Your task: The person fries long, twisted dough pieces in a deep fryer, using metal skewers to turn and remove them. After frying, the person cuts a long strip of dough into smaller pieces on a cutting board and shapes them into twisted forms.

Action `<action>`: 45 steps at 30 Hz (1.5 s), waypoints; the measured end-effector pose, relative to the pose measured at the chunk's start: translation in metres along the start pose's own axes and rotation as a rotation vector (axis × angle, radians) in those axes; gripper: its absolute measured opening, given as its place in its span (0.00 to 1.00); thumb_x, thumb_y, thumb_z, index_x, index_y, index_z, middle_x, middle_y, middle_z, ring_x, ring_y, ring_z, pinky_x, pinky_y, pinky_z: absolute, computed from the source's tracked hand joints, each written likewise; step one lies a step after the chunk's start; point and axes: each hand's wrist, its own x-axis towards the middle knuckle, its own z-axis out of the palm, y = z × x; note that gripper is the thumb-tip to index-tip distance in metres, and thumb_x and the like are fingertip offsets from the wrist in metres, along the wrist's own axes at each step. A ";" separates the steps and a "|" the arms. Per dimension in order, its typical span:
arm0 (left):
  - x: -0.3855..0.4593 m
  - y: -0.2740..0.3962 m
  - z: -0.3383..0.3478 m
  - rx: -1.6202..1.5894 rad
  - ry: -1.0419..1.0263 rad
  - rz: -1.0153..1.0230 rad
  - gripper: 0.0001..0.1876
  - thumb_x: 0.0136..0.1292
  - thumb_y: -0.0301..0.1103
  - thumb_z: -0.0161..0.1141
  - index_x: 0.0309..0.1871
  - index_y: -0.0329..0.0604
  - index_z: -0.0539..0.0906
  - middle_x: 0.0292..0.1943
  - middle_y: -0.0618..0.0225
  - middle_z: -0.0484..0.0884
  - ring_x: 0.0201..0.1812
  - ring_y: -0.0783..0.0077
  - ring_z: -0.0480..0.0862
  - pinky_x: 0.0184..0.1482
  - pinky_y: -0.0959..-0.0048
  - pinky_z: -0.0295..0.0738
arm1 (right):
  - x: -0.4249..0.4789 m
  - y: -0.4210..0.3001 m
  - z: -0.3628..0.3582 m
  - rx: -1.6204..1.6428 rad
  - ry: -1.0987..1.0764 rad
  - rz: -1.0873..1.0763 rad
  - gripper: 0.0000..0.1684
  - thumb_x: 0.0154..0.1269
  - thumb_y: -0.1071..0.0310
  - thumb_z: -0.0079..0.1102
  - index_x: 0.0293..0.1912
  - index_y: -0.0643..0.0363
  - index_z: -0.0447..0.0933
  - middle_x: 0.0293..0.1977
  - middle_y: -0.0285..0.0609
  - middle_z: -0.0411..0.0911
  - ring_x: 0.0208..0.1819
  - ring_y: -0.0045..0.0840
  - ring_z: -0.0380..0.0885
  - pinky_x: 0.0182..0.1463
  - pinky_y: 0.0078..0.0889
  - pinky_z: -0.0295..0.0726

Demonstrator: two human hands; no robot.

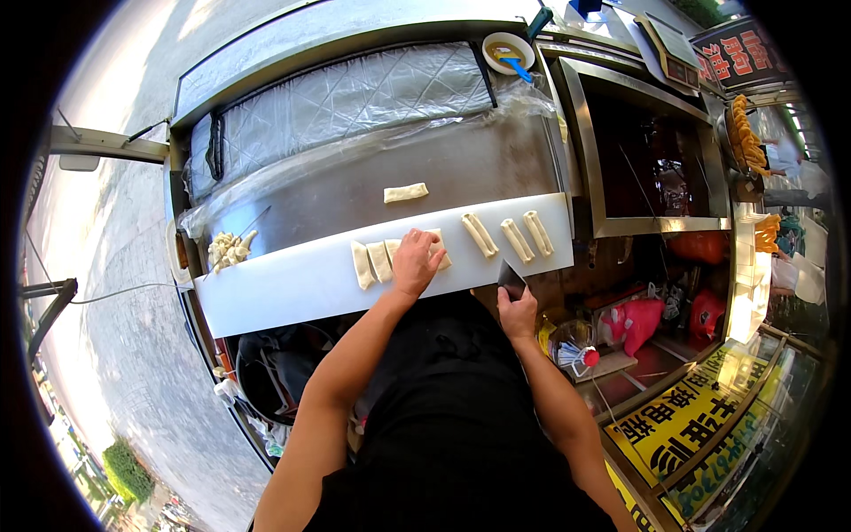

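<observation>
On the long white cutting board (286, 286) lie several strips of raw dough (362, 265) side by side near its middle. My left hand (415, 261) rests over the right part of this row, its fingers spread and touching the dough; it hides some of the strips. My right hand (517, 309) grips a dark flat blade, perhaps a dough cutter (510, 279), at the board's near edge. To the right on the board lie three stacked, creased dough pieces (480, 235). One more dough strip (405, 193) lies on the steel worktop (332, 179) beyond the board.
Dough scraps (229, 251) and a thin rod sit at the board's left end. A plastic-covered quilted pad (346, 93) lies at the back beside a bowl (508, 53) with a blue brush. Right stands a steel-framed vat (595, 133) of dark liquid; fried dough twists (748, 136) lie beyond it.
</observation>
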 end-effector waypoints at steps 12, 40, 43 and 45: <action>0.046 0.014 -0.014 -0.544 -0.849 -0.240 0.07 0.54 0.31 0.62 0.34 0.39 0.80 0.25 0.62 0.77 0.29 0.65 0.77 0.36 0.69 0.74 | -0.005 -0.011 0.000 -0.032 -0.010 -0.022 0.13 0.60 0.66 0.66 0.42 0.63 0.78 0.29 0.51 0.84 0.33 0.45 0.85 0.38 0.42 0.82; 0.048 -0.006 0.027 -0.284 -0.362 -0.375 0.12 0.54 0.36 0.68 0.37 0.37 0.87 0.32 0.56 0.88 0.36 0.62 0.87 0.43 0.66 0.81 | 0.011 -0.032 0.035 -0.096 -0.097 -0.263 0.08 0.60 0.69 0.64 0.36 0.59 0.75 0.25 0.51 0.80 0.29 0.48 0.83 0.34 0.44 0.80; 0.049 -0.004 0.026 -0.273 -0.351 -0.392 0.12 0.54 0.36 0.68 0.37 0.37 0.87 0.31 0.57 0.88 0.36 0.62 0.88 0.43 0.66 0.81 | 0.013 -0.031 0.040 -0.126 -0.114 -0.257 0.07 0.61 0.68 0.64 0.35 0.57 0.74 0.23 0.51 0.80 0.29 0.48 0.82 0.33 0.46 0.80; 0.048 -0.005 0.026 -0.260 -0.338 -0.395 0.12 0.54 0.36 0.67 0.37 0.37 0.87 0.32 0.57 0.88 0.36 0.61 0.88 0.43 0.65 0.81 | 0.015 -0.032 0.043 -0.180 -0.140 -0.229 0.07 0.61 0.68 0.63 0.35 0.57 0.73 0.23 0.51 0.80 0.29 0.49 0.82 0.33 0.47 0.80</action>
